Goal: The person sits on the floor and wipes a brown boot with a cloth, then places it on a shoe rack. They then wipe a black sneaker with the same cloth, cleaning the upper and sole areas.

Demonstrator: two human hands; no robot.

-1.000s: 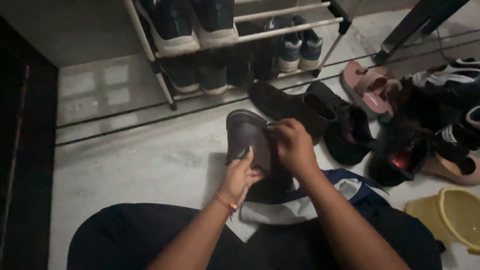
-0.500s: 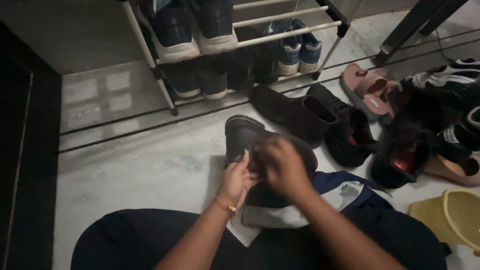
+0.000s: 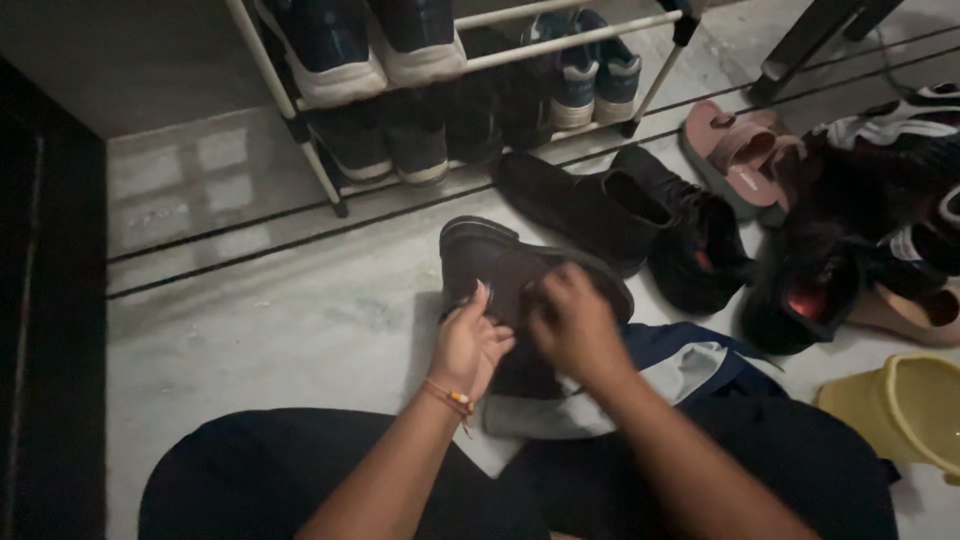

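We hold a dark brown leather boot in the middle of our view, just above our lap, its toe pointing to about 10 o'clock. Our left hand is curled around the near side of the boot and grips it, with a thin orange thread band on the wrist. Our right hand is closed and presses down on top of the boot; it looks blurry, so we cannot tell what it has inside it. Under the boot, at 6 o'clock, a blue and grey cloth lies over our dark trousers.

At 12 o'clock stands a white metal shoe rack with dark and white sports shoes on its bars. At 2 o'clock two more black boots lie on the pale stone floor, near the one we hold. Farther out at 2 o'clock is a pink sandal, and beside it a pile of dark shoes. At 4 o'clock sits a yellow plastic tub.
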